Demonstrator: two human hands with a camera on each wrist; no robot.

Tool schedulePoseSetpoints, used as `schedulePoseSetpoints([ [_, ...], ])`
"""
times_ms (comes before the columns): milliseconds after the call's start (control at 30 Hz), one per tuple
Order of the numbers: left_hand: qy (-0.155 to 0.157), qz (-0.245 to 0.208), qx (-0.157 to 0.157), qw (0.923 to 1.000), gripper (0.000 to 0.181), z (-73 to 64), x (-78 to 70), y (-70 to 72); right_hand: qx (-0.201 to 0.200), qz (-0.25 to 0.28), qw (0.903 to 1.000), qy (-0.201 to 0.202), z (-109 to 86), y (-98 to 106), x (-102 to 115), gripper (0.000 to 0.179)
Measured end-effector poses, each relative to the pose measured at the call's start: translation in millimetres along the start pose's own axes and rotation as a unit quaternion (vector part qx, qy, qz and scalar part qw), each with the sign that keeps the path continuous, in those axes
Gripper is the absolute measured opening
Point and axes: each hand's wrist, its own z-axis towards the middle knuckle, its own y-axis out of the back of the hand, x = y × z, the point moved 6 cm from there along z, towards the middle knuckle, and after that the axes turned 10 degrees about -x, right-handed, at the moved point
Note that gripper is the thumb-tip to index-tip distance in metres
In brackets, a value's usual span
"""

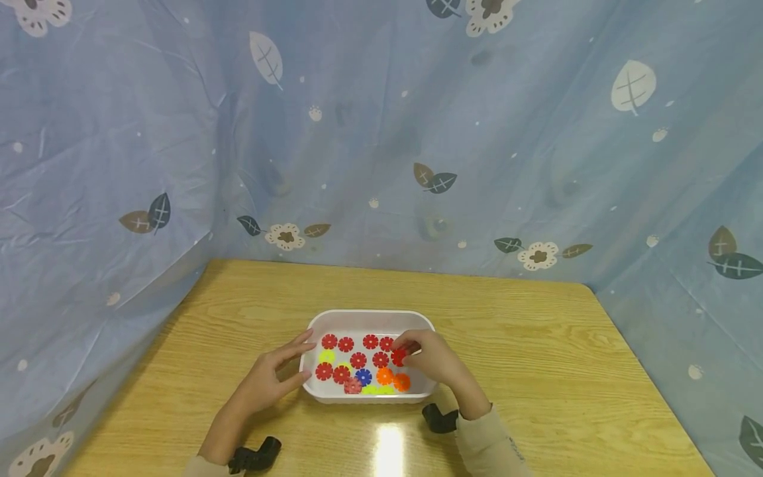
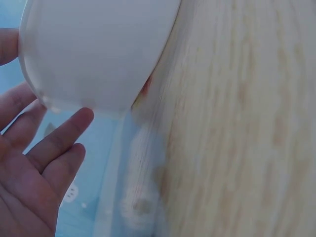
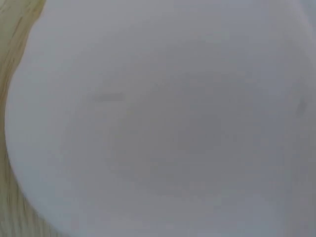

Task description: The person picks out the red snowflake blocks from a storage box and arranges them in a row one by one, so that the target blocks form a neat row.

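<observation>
A white plastic tray (image 1: pixel 366 399) holds several flower-shaped notched discs: mostly red, plus yellow, orange, pink and a blue disc (image 1: pixel 363 377). My right hand (image 1: pixel 438 360) reaches over the tray's right side, thumb and fingertips pinching a red disc (image 1: pixel 399 358). Two orange discs (image 1: pixel 402 382) lie just below that hand. At the tray's left end, my left hand (image 1: pixel 265 379) spreads its thumb and fingers against the rim. The left wrist view shows that hand's extended fingers (image 2: pixel 61 140) by the tray's outer wall (image 2: pixel 98 54). Only white tray wall (image 3: pixel 173 128) fills the right wrist view; the hand is hidden there.
The tray stands on a wood-grain table (image 1: pixel 524 344). A blue patterned cloth (image 1: pixel 369 132) hangs behind the table and along both sides. Black wrist mounts (image 1: pixel 440 419) sit beside both forearms, close to the tray's front. Light glares off the table in front of the tray.
</observation>
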Motion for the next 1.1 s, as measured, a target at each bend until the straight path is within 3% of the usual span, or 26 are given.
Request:
schedulePoseSetpoints([
  [167, 0.007, -0.004, 0.002, 1.0, 0.044, -0.5, 1.1, -1.2, -0.027, 0.077, 0.9965, -0.018, -7.5, 16, -16, 0.024],
  [433, 0.003, 0.003, -0.001, 1.0, 0.044, 0.6, -1.3, -0.1, -0.113, 0.175, 0.9769, -0.05, -22.3, 44, -32, 0.031],
  [833, 0.0, 0.009, -0.003, 1.0, 0.044, -0.3, -0.4, -0.2, -0.188, 0.235, 0.9515, -0.063, -44.7, 77, -70, 0.037],
  [1100, -0.007, -0.01, -0.001, 0.9999, 0.043, 0.2, 0.1, -0.6, -0.194, 0.214, 0.9453, -0.152, -53.0, 84, -102, 0.039],
])
